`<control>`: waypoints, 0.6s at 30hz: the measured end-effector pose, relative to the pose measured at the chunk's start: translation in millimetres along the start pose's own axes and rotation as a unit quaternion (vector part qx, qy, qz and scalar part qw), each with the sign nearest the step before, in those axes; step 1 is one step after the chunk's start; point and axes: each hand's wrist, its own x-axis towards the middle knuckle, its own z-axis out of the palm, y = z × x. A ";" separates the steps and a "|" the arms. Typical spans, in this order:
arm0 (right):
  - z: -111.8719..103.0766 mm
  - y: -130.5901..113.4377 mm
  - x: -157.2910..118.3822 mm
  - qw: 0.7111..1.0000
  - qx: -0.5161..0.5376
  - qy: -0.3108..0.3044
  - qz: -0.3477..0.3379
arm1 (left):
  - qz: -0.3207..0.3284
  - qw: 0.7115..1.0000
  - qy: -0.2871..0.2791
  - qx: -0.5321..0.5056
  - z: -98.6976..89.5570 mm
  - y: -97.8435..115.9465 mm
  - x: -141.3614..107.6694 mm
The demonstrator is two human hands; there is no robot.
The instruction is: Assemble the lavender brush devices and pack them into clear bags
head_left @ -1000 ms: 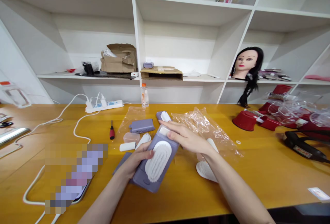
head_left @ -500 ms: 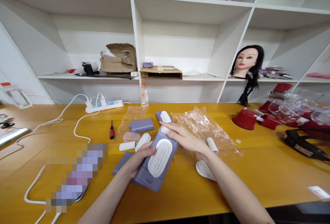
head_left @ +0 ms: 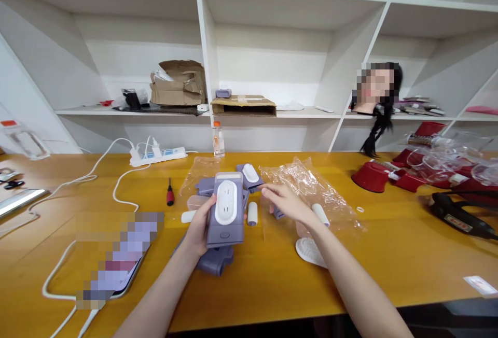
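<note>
My left hand [head_left: 201, 224] is closed around a purple box-shaped device [head_left: 227, 238], holding it tilted up above the table. A white oval plate [head_left: 226, 203] with small slots is on its face, above a round button. My right hand [head_left: 286, 200] is apart from the device, fingers stretched out and nothing visible in them. Its fingertips are nearest a second purple unit [head_left: 249, 176] with a white oval. A small purple piece [head_left: 278, 212] shows below that hand. A white roller [head_left: 252, 214] stands between the hands, and a purple shell part [head_left: 216, 261] lies under the held device.
Crumpled clear plastic [head_left: 307, 185] and a white oval brush pad [head_left: 309, 251] lie to the right. A red-handled screwdriver [head_left: 170, 194], a phone [head_left: 124, 257] with cables and a power strip [head_left: 157, 156] are left. Red containers [head_left: 369, 176] and a black tool [head_left: 461, 216] sit far right.
My right hand has come off the device and moved right. The device has turned more upright and shifted left; its face now shows a slotted oval where a ridged pad was visible.
</note>
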 end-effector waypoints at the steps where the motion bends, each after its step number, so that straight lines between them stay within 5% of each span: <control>1: 2.8 0.0 -0.3 1.000 0.006 -0.006 0.004 | 0.013 1.000 -0.006 -0.002 1.2 0.7 -0.2; 9: 34.9 -12.1 0.0 0.973 0.206 -0.046 0.095 | 0.030 0.999 -0.019 -0.007 7.0 -5.2 2.5; 18: 37.3 -19.2 -4.4 0.968 0.234 -0.020 0.089 | 0.025 0.999 -0.005 0.029 12.4 -11.8 0.7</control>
